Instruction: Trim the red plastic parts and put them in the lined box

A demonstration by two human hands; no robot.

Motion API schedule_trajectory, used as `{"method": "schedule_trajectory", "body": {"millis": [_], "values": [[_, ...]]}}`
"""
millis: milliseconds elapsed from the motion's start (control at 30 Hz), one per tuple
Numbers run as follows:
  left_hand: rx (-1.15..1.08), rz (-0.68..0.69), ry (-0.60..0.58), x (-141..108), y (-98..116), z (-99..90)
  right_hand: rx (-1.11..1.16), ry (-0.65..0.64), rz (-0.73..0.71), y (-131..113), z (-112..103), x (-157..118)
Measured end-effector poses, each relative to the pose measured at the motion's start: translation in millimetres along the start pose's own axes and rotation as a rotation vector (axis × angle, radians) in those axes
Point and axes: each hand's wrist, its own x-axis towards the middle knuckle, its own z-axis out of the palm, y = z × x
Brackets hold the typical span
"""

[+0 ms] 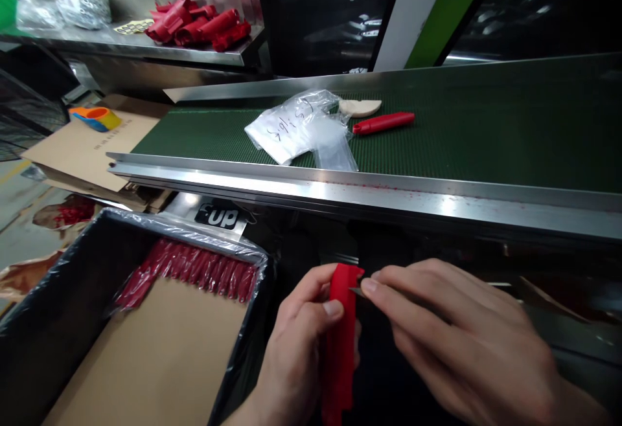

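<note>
The left hand (304, 332) is raised palm inward, its thumb pressed across toward the curled fingers in a closed grip, the wrist running down and outward. Just beside it, the right hand (466, 342) shows its back, fingers stretched toward the left hand's fingertips, thumb and forefinger pinched together, the wrist trailing away low on its own side.
</note>
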Motion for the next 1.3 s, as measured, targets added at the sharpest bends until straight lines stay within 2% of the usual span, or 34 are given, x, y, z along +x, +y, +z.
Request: {"method": "schedule_trajectory", "body": {"millis": [167, 400, 533, 767, 967, 1067, 1167, 1300], "values": [[0.016, -0.003, 0.022, 2, 12, 4.1, -0.010, 0.009, -0.019, -7, 1, 2], [-0.017, 0.139, -0.026, 9, 17, 5.4, -0.014, 0.022, -0.037, -18, 12, -8], [-0.031, 0.161, -0.053, 13, 21, 7.3, -0.011, 0.083, -0.033, -24, 18, -14], [-0.109, 0.126, -0.028, 18, 29, 11.0, 0.047, 0.066, -0.051, -28, 13, -8], [-0.140, 0.146, -0.038, 17, 33, 11.8, 0.114, 0.076, 0.058, -21, 3, -22], [-0.084, 0.149, -0.036, 12, 30, 10.5, 0.088, 0.083, 0.073, -18, 2, -21], [0.064, 0.118, -0.052, 5, 26, 9.8, 0.054, 0.141, 0.125, -14, 3, -14], [0.138, 0.082, -0.039, -6, 22, 13.2, 0.017, 0.152, 0.099, -10, 2, -3]]}}
